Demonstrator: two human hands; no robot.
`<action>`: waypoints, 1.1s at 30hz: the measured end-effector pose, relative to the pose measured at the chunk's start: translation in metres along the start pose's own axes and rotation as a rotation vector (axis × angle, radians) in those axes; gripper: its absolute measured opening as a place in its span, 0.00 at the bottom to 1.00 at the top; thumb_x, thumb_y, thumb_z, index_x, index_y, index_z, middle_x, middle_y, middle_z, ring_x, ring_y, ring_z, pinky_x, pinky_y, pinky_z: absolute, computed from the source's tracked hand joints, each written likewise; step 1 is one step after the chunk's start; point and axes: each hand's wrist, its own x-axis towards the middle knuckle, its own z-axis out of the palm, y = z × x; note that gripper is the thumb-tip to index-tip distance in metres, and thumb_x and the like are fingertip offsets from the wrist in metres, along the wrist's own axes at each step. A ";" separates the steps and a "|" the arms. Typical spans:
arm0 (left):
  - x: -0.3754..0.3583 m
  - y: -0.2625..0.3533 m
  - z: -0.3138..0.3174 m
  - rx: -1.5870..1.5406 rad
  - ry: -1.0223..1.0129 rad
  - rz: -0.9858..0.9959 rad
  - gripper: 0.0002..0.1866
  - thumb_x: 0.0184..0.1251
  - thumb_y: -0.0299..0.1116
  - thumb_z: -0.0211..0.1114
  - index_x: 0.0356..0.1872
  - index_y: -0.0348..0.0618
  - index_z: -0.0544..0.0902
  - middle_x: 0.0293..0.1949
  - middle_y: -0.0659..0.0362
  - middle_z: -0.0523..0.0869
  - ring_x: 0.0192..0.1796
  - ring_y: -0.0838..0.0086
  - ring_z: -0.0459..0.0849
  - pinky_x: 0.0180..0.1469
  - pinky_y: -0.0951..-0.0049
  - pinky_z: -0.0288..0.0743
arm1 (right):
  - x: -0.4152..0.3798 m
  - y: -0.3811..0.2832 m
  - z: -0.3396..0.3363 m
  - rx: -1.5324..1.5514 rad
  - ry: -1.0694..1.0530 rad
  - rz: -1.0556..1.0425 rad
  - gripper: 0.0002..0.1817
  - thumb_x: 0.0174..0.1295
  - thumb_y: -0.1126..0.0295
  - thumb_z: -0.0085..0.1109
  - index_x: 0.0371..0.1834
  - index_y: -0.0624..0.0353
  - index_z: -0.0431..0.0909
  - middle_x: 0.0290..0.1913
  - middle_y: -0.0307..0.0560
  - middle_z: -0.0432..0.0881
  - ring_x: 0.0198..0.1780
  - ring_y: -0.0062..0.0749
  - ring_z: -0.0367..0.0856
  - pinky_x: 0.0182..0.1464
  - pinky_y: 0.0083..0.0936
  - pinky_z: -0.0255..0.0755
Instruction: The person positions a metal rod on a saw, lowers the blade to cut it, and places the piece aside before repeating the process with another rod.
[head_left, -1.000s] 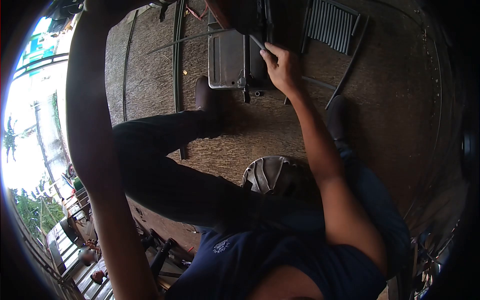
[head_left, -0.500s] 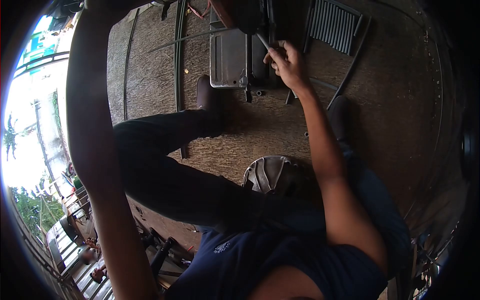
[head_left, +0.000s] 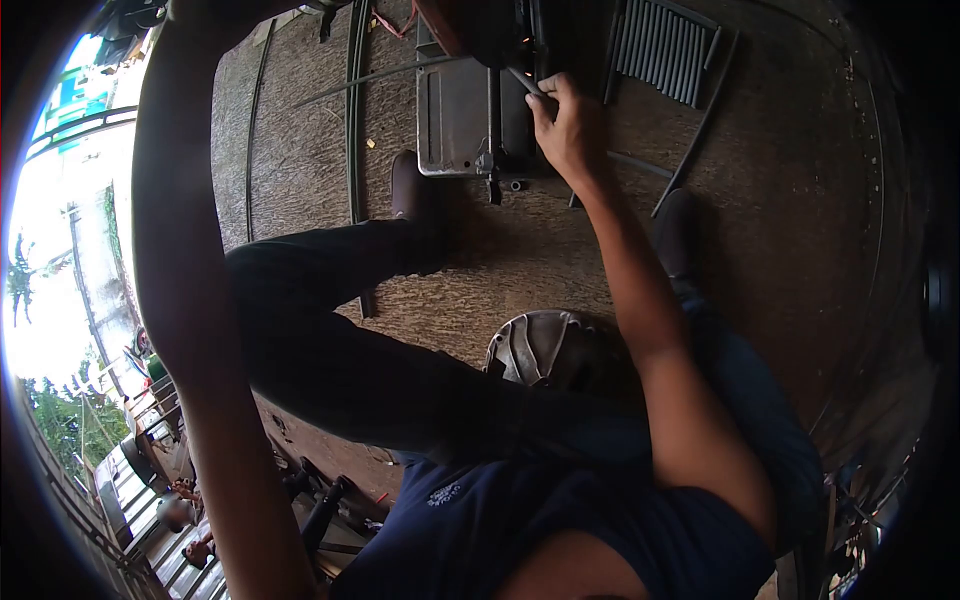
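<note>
My right hand [head_left: 568, 125] is closed, its thumb and fingers pinching a thin grey metal rod [head_left: 525, 82]. The rod's far end runs under the dark, reddish-edged head [head_left: 445, 25] of what looks like a chop saw. Small orange sparks [head_left: 527, 42] glow beside that head. Below it sits the saw's grey metal base [head_left: 450, 125], with a clamp screw [head_left: 486, 160] at its near edge. My left forearm [head_left: 180, 200] reaches up along the left side, and the hand lies beyond the top edge, out of sight.
Several short rods [head_left: 660, 55] lie in a row on the right, beside a long bar [head_left: 700, 125]. Long metal lengths [head_left: 356, 120] lie on the textured floor [head_left: 300, 150] at left. A ribbed round metal object [head_left: 530, 345] stands near my legs. People [head_left: 198, 552] are at lower left.
My right hand has shifted slightly left and up with the rod, its fingers drawn in more tightly. Orange sparks now show by the saw head.
</note>
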 end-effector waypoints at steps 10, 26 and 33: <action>-0.002 0.003 0.005 -0.108 0.034 -0.038 0.33 0.72 0.54 0.47 0.70 0.46 0.71 0.62 0.61 0.75 0.66 0.69 0.74 0.72 0.36 0.66 | 0.001 0.008 -0.007 0.245 -0.130 0.016 0.07 0.65 0.74 0.66 0.38 0.66 0.78 0.34 0.48 0.88 0.39 0.31 0.89 0.41 0.27 0.78; 0.000 0.020 0.024 -0.163 0.292 -0.209 0.32 0.68 0.52 0.51 0.69 0.47 0.73 0.46 0.62 0.80 0.48 0.73 0.80 0.70 0.36 0.69 | 0.005 0.015 -0.009 0.178 -0.293 0.146 0.12 0.74 0.69 0.55 0.35 0.65 0.82 0.24 0.38 0.81 0.25 0.15 0.73 0.30 0.20 0.67; -0.002 0.009 0.000 -0.187 -0.007 -0.090 0.33 0.67 0.55 0.53 0.69 0.48 0.74 0.30 0.68 0.75 0.32 0.81 0.76 0.69 0.36 0.70 | 0.002 0.015 -0.006 0.156 -0.221 0.063 0.15 0.74 0.64 0.56 0.37 0.66 0.83 0.25 0.40 0.82 0.24 0.21 0.74 0.30 0.24 0.70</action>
